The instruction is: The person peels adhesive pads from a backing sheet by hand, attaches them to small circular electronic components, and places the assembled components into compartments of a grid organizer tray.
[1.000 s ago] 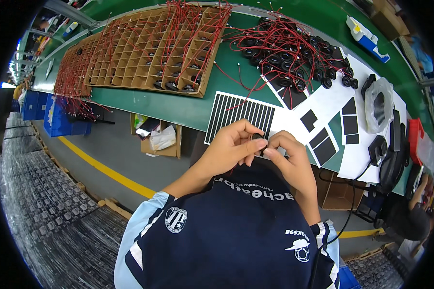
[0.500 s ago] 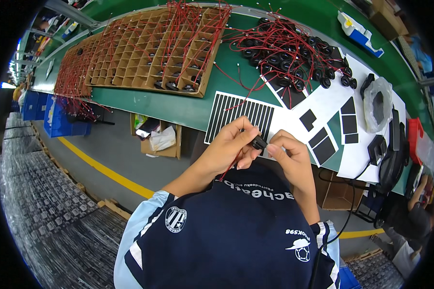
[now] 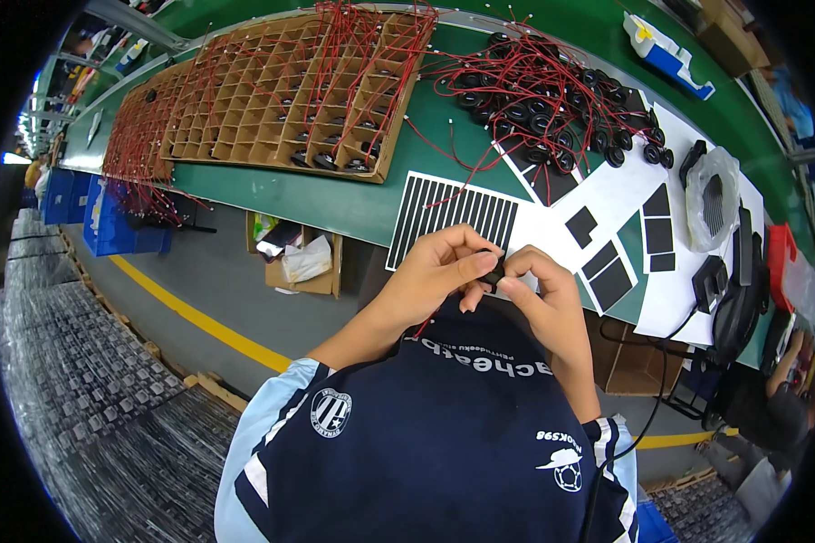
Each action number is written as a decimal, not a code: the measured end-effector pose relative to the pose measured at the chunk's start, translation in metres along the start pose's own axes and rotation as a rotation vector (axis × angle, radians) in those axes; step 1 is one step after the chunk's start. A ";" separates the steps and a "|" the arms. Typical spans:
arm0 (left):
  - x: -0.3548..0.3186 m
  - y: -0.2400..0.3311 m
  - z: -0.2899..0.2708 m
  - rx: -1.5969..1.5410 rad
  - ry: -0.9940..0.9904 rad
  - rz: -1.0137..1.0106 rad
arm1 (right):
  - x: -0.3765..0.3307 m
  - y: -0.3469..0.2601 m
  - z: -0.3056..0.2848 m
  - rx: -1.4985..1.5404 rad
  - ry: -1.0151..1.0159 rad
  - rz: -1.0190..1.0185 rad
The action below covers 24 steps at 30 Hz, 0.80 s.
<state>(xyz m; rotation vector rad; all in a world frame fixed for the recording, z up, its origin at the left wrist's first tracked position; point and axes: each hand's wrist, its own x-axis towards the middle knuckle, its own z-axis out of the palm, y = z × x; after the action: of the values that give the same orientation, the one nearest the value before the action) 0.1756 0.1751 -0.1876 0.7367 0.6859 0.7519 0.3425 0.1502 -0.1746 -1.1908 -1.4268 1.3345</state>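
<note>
Between both hands, just above my lap at the table's near edge, is a small black speaker (image 3: 493, 273) with a red wire (image 3: 423, 326) hanging below. My left hand (image 3: 444, 271) is closed, pinching the speaker between thumb and fingers. From the other side, my right hand (image 3: 548, 291) presses thumb and forefinger together at its rim. Any thin strip in the right fingertips is too small to make out. Just beyond the hands lies a white sheet with black strips (image 3: 453, 215). More black speakers with red wires (image 3: 539, 122) are heaped at the far middle.
A cardboard divider tray (image 3: 263, 100) holding wired speakers stands at the far left on the green table (image 3: 244, 184). To the right are sheets with black rectangles (image 3: 608, 276), a clear plastic roll (image 3: 711, 199) and a red bin (image 3: 779, 262). A black cable (image 3: 658, 389) hangs beside my right arm.
The speaker has turned in my fingers, and my left thumb now covers more of it. My right fingertips have come in closer against its rim.
</note>
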 end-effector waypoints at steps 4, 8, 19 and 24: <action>0.004 -0.005 0.000 -0.168 0.038 0.006 | -0.002 0.003 -0.001 0.040 0.020 0.018; 0.003 -0.008 0.000 -0.336 -0.003 -0.057 | -0.001 0.002 0.000 0.020 0.006 0.018; 0.004 -0.007 0.004 0.126 0.054 0.083 | -0.002 0.002 0.002 -0.007 -0.002 0.036; 0.001 -0.009 0.004 0.195 0.100 0.137 | 0.000 0.002 0.004 -0.100 0.040 0.061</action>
<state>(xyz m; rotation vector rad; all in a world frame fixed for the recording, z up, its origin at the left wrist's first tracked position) 0.1822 0.1705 -0.1928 0.9364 0.8130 0.8591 0.3388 0.1492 -0.1769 -1.3283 -1.4531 1.2861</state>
